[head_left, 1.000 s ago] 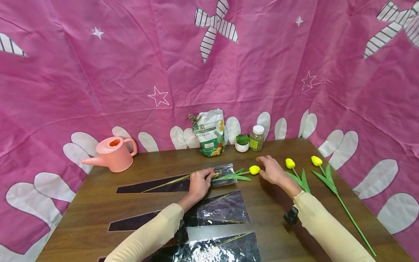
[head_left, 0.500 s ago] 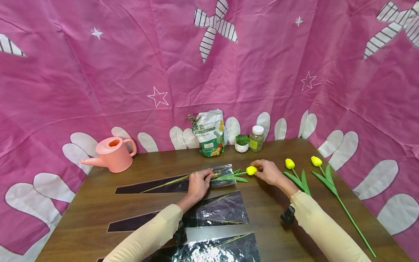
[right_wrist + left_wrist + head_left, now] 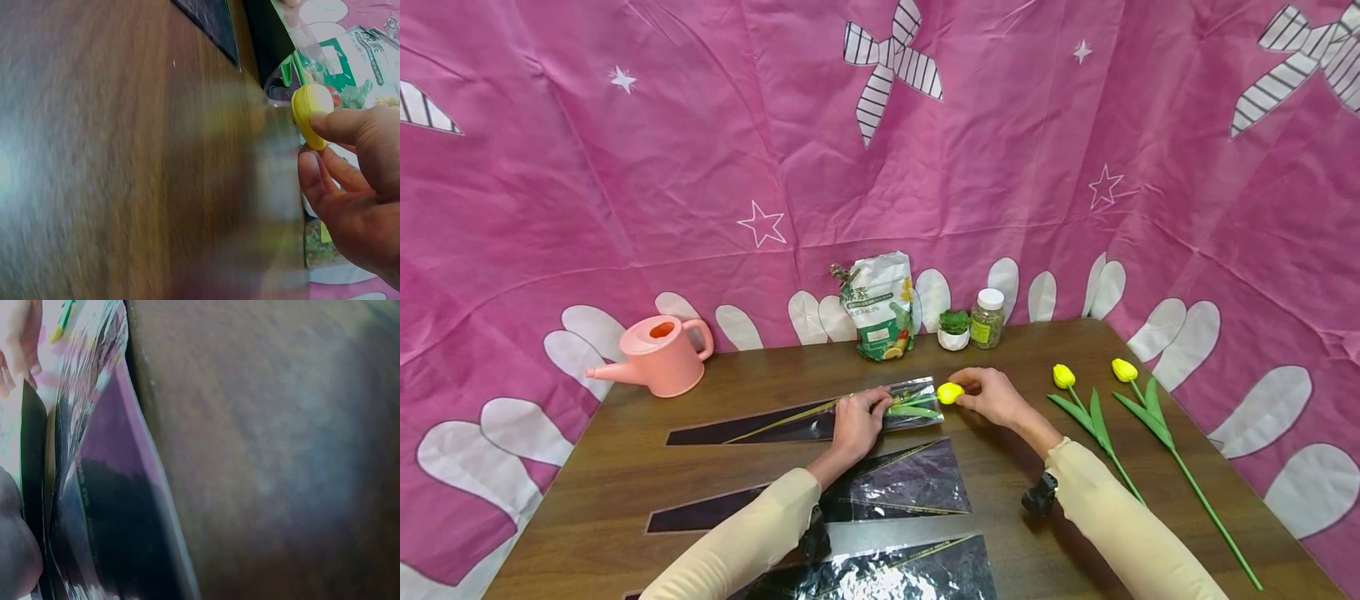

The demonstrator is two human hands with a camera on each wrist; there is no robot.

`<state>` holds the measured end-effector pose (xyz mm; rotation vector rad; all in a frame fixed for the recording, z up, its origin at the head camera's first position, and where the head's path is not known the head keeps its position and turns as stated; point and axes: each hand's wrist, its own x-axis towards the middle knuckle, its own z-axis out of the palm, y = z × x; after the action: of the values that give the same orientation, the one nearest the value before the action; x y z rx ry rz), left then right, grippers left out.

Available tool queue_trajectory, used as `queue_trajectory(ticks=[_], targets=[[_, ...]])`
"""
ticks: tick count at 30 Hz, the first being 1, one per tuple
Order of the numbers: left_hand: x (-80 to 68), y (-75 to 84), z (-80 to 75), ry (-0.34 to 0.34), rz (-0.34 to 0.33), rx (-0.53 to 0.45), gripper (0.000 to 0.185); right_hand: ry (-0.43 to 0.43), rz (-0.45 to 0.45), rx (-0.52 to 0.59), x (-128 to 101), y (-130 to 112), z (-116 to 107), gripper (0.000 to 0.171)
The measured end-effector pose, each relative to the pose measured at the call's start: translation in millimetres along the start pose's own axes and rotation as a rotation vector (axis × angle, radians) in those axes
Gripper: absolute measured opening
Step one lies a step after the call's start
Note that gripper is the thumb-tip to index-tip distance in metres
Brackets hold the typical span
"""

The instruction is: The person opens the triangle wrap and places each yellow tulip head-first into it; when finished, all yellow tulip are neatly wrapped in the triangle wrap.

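My right hand (image 3: 994, 398) pinches the yellow head of an artificial tulip (image 3: 950, 393) between thumb and fingers. In the right wrist view the tulip head (image 3: 310, 112) sits at the mouth of a clear and black flower sleeve. The tulip's green leaves lie inside the sleeve (image 3: 805, 425), seen through its clear film. My left hand (image 3: 856, 423) pinches the sleeve's upper part and holds it on the table. The lower stem is hidden by the left hand and the black film. In the left wrist view the sleeve (image 3: 119, 444) shows close up.
Two more sleeves, a middle one (image 3: 910, 479) and a near one (image 3: 917, 575), lie in front. Two yellow tulips (image 3: 1063, 377) (image 3: 1124, 371) lie right. At the back stand a pink watering can (image 3: 662, 358), a bag (image 3: 880, 308), a small potted plant (image 3: 954, 329) and a jar (image 3: 988, 318).
My right hand has taken hold of the tulip head and moved left. The tulip has slid deeper into the sleeve, so its leaves are now inside. The left hand has stayed in place.
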<state>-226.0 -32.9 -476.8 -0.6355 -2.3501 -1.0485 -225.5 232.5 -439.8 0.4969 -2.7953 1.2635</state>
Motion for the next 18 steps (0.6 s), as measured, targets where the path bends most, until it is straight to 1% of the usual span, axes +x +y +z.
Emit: queue_trajectory(ticks=[2,4,11,14,18], targets=[[0.6,0.1,0.8,-0.002,-0.007,0.001,0.007,0.003,-0.011,0.017,1.0,-0.9,3.2,0.028],[1.0,0.1,1.6,-0.003,-0.004,0.014,0.006,0.008,-0.012,0.05,1.5,-2.2,6.4,0.027],[2.7,1.0,3.2,0.003,0.003,0.01,0.006,0.023,-0.026,0.15,2.9,-4.6,16.5,0.023],[2.8,1.2,3.8,0.01,0.013,0.012,0.006,0.038,-0.012,0.174,4.2,-5.2,20.4,0.02],[2.2,1.9,4.2,0.021,0.018,0.006,0.006,0.051,0.031,0.188,5.8,-6.7,25.8,0.018]])
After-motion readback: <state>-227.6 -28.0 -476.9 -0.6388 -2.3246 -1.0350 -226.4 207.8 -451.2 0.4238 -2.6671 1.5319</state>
